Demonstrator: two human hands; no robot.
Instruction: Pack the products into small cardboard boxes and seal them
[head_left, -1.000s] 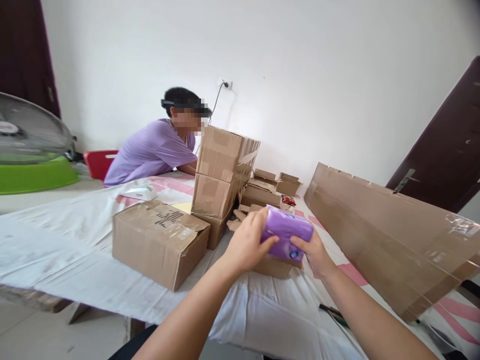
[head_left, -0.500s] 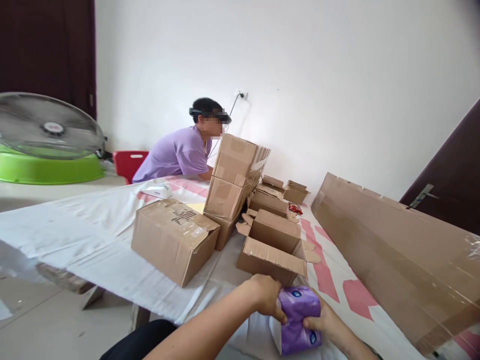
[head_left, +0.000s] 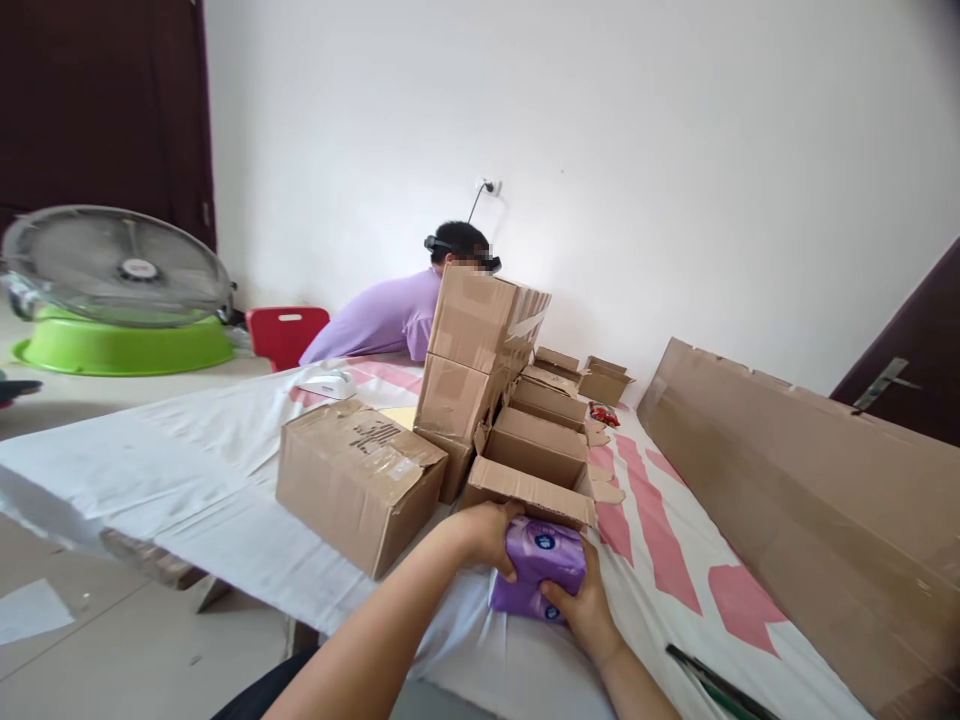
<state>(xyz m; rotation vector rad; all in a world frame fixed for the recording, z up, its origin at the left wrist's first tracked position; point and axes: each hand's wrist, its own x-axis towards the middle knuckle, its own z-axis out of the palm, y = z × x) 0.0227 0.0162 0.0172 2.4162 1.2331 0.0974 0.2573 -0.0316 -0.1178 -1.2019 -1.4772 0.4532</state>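
Observation:
Between my two hands is a purple pack of tissues (head_left: pixel 536 570), gripped from both sides. My left hand (head_left: pixel 487 540) presses on its left end, and my right hand (head_left: pixel 589 600) clasps the right end with the thumb across its top face. The pack is right at the near side of an open cardboard box (head_left: pixel 529 490), whose flaps stand outward; whether pack and box touch I cannot tell. Left of it lies a closed cardboard box (head_left: pixel 360 480) with dark marks and tape on top.
Stacked closed boxes (head_left: pixel 465 360) rise beyond, hiding part of a person in purple (head_left: pixel 382 315). More open boxes (head_left: pixel 551 400) line up behind, near a red packet (head_left: pixel 604 414). A long cardboard panel (head_left: pixel 795 500) stands at right. A dark, thin object (head_left: pixel 712 680) lies near the front edge.
Both hands have carried the tissue pack forward and left, up to the open box. The other person has leaned lower behind the stack. The dark thin object has come into view.

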